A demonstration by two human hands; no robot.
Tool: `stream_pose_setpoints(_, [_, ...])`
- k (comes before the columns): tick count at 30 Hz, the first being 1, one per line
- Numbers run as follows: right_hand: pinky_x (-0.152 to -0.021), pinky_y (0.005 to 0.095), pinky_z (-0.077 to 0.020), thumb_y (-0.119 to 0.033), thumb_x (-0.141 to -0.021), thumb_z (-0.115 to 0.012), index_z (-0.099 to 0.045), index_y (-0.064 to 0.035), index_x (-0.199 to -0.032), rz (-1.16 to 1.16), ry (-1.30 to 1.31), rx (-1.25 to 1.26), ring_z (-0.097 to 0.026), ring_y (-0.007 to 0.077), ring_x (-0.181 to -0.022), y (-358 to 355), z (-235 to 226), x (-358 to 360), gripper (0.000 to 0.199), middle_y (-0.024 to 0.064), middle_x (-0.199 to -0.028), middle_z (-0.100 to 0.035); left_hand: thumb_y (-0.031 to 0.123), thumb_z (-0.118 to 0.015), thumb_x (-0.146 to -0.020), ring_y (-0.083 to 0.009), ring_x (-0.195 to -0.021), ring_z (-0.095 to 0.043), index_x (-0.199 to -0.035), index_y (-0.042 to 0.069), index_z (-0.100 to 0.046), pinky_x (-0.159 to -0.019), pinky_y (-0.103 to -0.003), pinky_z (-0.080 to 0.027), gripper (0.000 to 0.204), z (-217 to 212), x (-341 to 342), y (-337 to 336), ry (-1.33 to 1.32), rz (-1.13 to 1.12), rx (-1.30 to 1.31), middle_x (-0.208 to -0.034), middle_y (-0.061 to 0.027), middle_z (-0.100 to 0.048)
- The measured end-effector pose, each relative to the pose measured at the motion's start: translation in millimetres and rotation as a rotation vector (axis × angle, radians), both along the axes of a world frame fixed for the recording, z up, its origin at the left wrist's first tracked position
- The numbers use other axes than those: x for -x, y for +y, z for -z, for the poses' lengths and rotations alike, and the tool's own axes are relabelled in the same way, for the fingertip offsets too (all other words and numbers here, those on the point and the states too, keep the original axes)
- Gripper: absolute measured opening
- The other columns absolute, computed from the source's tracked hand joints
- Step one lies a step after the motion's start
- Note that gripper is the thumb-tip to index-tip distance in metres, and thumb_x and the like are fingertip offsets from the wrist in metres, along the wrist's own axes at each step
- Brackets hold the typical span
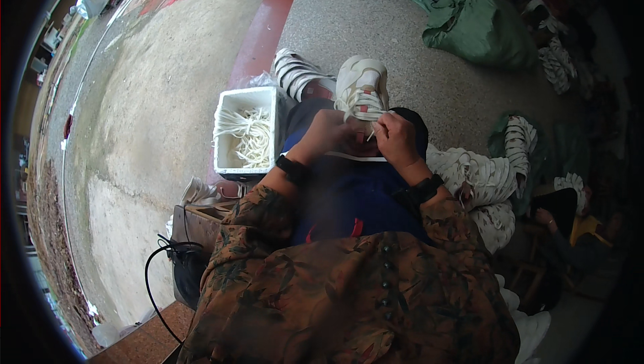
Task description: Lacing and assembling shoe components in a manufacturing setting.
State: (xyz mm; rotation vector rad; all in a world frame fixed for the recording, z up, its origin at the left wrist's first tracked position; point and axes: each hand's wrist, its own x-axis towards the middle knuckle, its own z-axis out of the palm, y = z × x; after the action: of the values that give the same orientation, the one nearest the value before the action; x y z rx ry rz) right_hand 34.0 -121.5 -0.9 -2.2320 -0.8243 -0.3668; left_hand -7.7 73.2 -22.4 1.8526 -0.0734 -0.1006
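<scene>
while the left hand [327,131] clasps the cream sneaker [362,88] at its heel, the right hand [397,137] beside it pinches a limp, light lace end [371,134], best gripped near the stiff tip.

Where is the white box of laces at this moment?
In the head view, the white box of laces sits on the ground at the person's left, just left of the left hand and the cream shoe held on the lap.
</scene>
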Motion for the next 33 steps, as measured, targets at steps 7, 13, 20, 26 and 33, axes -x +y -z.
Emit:
stream_pose_setpoints(7, [-0.051,0.0363,-0.047,-0.01,-0.075,-0.064,-0.059,-0.0001,-0.072,-0.123,0.62,-0.043,-0.061,0.0277,-0.054,34,7,1,0.011,0.0143,-0.061,-0.061,0.009,-0.069,-0.076,-0.0074,-0.067,-0.058,-0.082,-0.002,-0.065,-0.059,-0.023,-0.047,0.013,19,7,14,0.133,-0.344,0.565,-0.073,-0.0046,-0.065])
stream_pose_setpoints(13, [-0.045,0.0288,-0.045,-0.007,-0.079,-0.061,-0.06,0.0007,-0.073,-0.054,0.941,-0.119,-0.059,0.0141,-0.05,44,23,-4,0.01,0.0082,-0.061,-0.062,0.003,-0.067,-0.073,-0.0078,-0.066,-0.058,-0.085,-0.001,-0.065,-0.06,-0.022,-0.047,0.012,25,-4,10,0.12,-0.434,0.462,-0.075,-0.0034,-0.065])
stream_pose_setpoints(20, [-0.053,0.0236,-0.0466,-0.003,-0.083,-0.053,-0.057,0.0017,-0.089,-0.03,1.041,-0.124,-0.058,0.0107,-0.063,47,14,-3,0.008,0.009,-0.076,-0.063,0.006,-0.069,-0.066,-0.0125,-0.063,-0.063,-0.083,-0.001,-0.067,-0.06,-0.027,-0.049,0.018,37,-15,4,0.015,-0.492,0.35,-0.071,-0.0082,-0.067])
stream_pose_setpoints(26, [-0.062,0.0253,-0.0483,-0.001,-0.081,-0.052,-0.058,0.0023,-0.095,-0.058,1.003,-0.149,-0.06,0.0121,-0.071,43,23,-4,0.015,0.0087,-0.081,-0.064,0.017,-0.066,-0.066,-0.0302,-0.067,-0.066,-0.078,0.004,-0.067,-0.062,-0.037,-0.051,0.018,10,-14,0,-0.081,-0.479,-0.286,-0.072,-0.0163,-0.066])
stream_pose_setpoints(33, [-0.081,0.0278,-0.047,0.003,-0.081,-0.049,-0.056,0.0035,-0.109,-0.204,0.877,-0.249,-0.06,0.0176,-0.09,39,34,-5,0.029,0.0105,-0.101,-0.062,0.026,-0.066,-0.073,-0.0327,-0.068,-0.064,-0.068,0.011,-0.058,-0.06,-0.042,-0.05,0.019,11,-15,-14,-0.266,-0.304,-0.721,-0.068,-0.0122,-0.062])
